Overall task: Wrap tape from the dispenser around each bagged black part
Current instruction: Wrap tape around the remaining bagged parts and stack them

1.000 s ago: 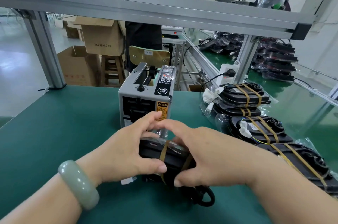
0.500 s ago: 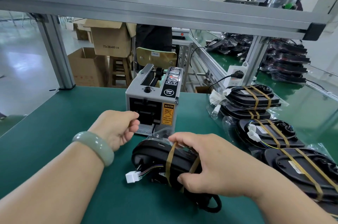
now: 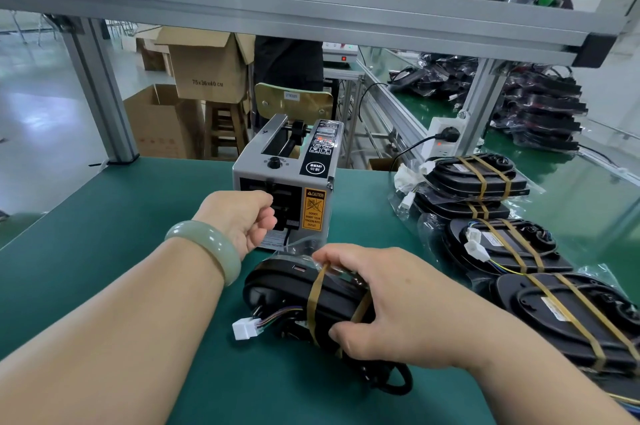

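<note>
Head view: the bagged black part (image 3: pixel 277 289) is lying on the green surface (image 3: pixel 104 234) just in front of the tape dispenser (image 3: pixel 294 182). Two brown tape bands (image 3: pixel 313 300) are crossing its right half. A white connector (image 3: pixel 244 329) on coloured wires is sticking out at its left end and resting on the surface.

The right grip (image 3: pixel 384 303) is clamping the part from the right side, with the thumb pressing on the near edge and the fingers curling over the far edge by the bands. A black cable loop (image 3: pixel 398 386) is poking out beneath that wrist.

The left grip (image 3: pixel 239 220), with a pale green bangle (image 3: pixel 207 244) on its wrist, is hovering at the dispenser's outlet with its fingers curled in. Whether it is pinching a strip of tape I cannot tell, because the fingers are hiding the slot.

Along the right of the surface a row of taped black parts (image 3: pixel 498 251) is lying in clear bags, each one crossed by brown bands. Behind them a white power strip (image 3: pixel 445 137) is carrying a black plug. An aluminium frame (image 3: pixel 311 15) is spanning the top of the view, and cardboard boxes (image 3: pixel 207 71) and a wooden stool (image 3: pixel 225 126) are standing on the floor beyond.
</note>
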Demonstrator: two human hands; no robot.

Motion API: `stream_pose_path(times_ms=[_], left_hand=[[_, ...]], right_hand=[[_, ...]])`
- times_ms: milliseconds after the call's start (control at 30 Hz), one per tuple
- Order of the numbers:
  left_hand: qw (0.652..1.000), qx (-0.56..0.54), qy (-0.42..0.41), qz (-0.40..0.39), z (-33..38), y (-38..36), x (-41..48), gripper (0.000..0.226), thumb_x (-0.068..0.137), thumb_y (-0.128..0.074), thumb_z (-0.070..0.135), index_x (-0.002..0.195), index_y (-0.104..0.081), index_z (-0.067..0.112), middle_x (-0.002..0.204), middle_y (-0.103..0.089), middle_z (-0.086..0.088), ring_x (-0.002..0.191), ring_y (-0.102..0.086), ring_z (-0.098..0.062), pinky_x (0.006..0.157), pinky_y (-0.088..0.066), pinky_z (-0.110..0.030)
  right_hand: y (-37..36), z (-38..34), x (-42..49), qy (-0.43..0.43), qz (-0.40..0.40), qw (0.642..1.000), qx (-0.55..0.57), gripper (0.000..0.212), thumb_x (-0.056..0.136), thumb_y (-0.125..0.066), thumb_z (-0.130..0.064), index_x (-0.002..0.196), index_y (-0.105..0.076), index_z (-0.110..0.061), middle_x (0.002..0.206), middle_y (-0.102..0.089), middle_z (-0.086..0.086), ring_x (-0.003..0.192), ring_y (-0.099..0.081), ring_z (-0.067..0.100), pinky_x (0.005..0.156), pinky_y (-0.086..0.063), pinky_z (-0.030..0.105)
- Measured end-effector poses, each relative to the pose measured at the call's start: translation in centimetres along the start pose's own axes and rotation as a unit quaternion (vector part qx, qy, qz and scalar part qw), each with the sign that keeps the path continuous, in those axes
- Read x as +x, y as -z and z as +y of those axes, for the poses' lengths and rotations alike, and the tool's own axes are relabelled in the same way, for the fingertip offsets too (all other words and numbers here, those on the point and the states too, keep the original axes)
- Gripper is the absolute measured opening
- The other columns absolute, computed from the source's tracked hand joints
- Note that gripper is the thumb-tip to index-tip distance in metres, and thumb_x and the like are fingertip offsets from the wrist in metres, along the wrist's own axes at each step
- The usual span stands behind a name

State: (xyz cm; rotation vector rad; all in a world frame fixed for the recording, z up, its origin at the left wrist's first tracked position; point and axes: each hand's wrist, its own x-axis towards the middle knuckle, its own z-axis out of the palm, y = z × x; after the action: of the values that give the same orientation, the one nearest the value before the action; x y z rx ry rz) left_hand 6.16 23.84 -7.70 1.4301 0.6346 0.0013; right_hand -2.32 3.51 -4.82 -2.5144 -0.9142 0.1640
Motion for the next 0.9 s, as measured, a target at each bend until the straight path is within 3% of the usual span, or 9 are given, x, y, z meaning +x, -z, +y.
stream_pose_path(times_ms=[200, 333, 500, 600, 800, 900], left_hand=[[0.999, 0.014, -0.020, 0.041, -0.2, -0.5, 0.4, 0.009, 0.087, -0.063, 0.016, 0.085, -0.063, 0.007, 0.063, -0.064, -0.002, 0.037, -0.056, -0.003, 0.034, -0.038, -0.011], [0.997, 0.020, -0.029, 0.063, -0.2, -0.6, 0.6, 0.009, 0.085, -0.062, 0.015, 0.079, -0.062, 0.008, 0.063, -0.063, -0.001, 0.046, -0.057, -0.006, 0.033, -0.035, -0.012], [1.000, -0.019, -0.012, -0.009, -0.1, 0.8, -1.2, 0.019, 0.088, -0.061, 0.014, 0.070, -0.056, 0.012, 0.053, -0.055, 0.002, 0.042, -0.051, -0.005, 0.034, -0.035, -0.012], [0.997, -0.008, -0.046, -0.058, -0.3, 2.5, -4.0, 0.019, 0.088, -0.063, 0.016, 0.070, -0.057, 0.014, 0.047, -0.055, 0.005, 0.037, -0.050, -0.004, 0.034, -0.036, -0.013], [0.973, 0.113, -0.185, -0.076, -2.5, 4.1, -9.3, 0.012, 0.073, -0.074, 0.030, 0.069, -0.074, 0.019, 0.072, -0.070, 0.009, 0.070, -0.058, -0.005, 0.069, -0.045, -0.024], [0.965, 0.129, -0.211, -0.088, -3.6, 3.9, -9.8, 0.039, 0.067, -0.071, 0.033, 0.074, -0.063, -0.005, 0.066, -0.063, 0.023, 0.082, -0.056, 0.015, 0.072, -0.036, -0.014]], right_hand=[[-0.1, -0.2, 0.0, 0.009, -0.004, 1.000, -0.010, 0.061, 0.072, -0.069, -0.037, 0.128, -0.044, -0.037, 0.090, -0.063, -0.015, 0.071, -0.052, -0.005, 0.062, -0.036, 0.008], [-0.1, -0.3, 0.0, 0.009, -0.003, 1.000, -0.020, 0.059, 0.072, -0.068, -0.037, 0.126, -0.044, -0.038, 0.093, -0.063, -0.014, 0.075, -0.053, -0.001, 0.064, -0.039, 0.010], [-0.1, -0.2, -0.1, 0.003, 0.000, 1.000, -0.014, 0.056, 0.073, -0.068, -0.037, 0.124, -0.045, -0.038, 0.090, -0.063, -0.014, 0.075, -0.055, 0.002, 0.066, -0.044, 0.016], [-0.1, -0.3, -0.2, 0.001, 0.020, 1.000, -0.024, 0.057, 0.074, -0.067, -0.040, 0.126, -0.044, -0.038, 0.095, -0.064, -0.014, 0.082, -0.057, 0.004, 0.074, -0.049, 0.022], [-0.9, -0.7, -0.4, 0.005, 0.066, 0.997, -0.046, 0.056, 0.074, -0.064, -0.048, 0.125, -0.043, -0.039, 0.116, -0.057, -0.019, 0.103, -0.052, 0.003, 0.089, -0.044, 0.022], [-1.0, -0.8, -0.4, 0.009, 0.062, 0.996, -0.056, 0.053, 0.075, -0.065, -0.051, 0.121, -0.044, -0.037, 0.118, -0.051, -0.022, 0.109, -0.048, 0.002, 0.093, -0.043, 0.023]])
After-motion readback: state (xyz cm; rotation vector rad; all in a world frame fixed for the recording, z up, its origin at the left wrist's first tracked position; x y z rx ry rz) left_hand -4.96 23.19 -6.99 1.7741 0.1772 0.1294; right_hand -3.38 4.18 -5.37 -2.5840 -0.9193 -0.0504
